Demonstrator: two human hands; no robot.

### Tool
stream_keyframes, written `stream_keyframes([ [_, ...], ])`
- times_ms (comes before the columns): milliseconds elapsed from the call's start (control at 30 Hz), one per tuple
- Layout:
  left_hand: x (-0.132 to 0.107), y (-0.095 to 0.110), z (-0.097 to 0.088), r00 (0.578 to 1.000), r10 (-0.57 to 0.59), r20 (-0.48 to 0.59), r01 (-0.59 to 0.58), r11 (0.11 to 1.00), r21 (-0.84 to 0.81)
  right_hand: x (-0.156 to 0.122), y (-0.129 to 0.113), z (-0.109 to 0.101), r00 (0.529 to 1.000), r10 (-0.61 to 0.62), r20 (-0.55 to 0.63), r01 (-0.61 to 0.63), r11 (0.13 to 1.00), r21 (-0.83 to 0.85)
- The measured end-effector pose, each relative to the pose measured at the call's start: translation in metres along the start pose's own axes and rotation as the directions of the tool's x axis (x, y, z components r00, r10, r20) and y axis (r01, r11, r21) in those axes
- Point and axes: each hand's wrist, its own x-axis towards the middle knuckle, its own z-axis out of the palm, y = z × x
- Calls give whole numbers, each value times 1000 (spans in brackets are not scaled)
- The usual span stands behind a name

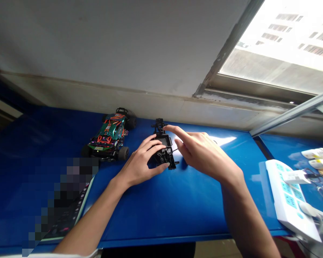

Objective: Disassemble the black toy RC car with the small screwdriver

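Note:
A black toy car chassis lies on the blue table, its long side running away from me. My left hand is laid over its left side, fingers spread across the middle tray and thumb at the near end, steadying it. From the right, my right hand reaches over with the index finger stretched out to the far part of the chassis; its thumb is apart, and the other fingers are mostly hidden. A thin dark rod or wire shows between the chassis and the right thumb. I see nothing held in the right hand.
Left of the chassis stands a green and orange toy car with black wheels. A dark, partly pixelated flat item lies nearer on the left. A white power strip with plugs sits at right. Wall and window frame bound the back.

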Motion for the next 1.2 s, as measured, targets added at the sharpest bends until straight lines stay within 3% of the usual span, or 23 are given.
stream_keyframes([
  [133, 0, 0, 0, 1000, -1, 4, 1, 1000, 3, -3, 0, -1, 997, -52, -50, 54, 998, 45],
  [267, 0, -2, 1, 1000, 5, 3, -5, 1000, 2, 3, -1, 1, 997, 63, -44, -65, 996, -53],
  [333, -1, -2, 1, 1000, 1, 7, -1, 1000, 8, 4, 0, 2, 998, 58, -29, -60, 997, -56],
  [533, 0, -1, 0, 1000, 2, 11, -2, 1000, 11, -2, 4, -1, 999, -35, -17, 37, 991, 128],
  [733, 0, -1, 0, 1000, 6, 9, -6, 1000, 9, 1, 1, -2, 996, 90, -3, -90, 995, 30],
  [933, -1, 0, 1, 1000, 3, 4, -3, 1000, 8, -2, 3, -1, 999, -30, -29, 35, 979, 200],
  [1100, 0, -1, 1, 1000, 3, 3, -3, 1000, -7, 0, -1, -3, 998, 71, 1, -70, 993, 93],
  [1200, 0, 0, 1, 1000, 1, 2, -1, 1000, -5, -2, 0, -5, 999, 48, 20, -49, 995, 90],
])
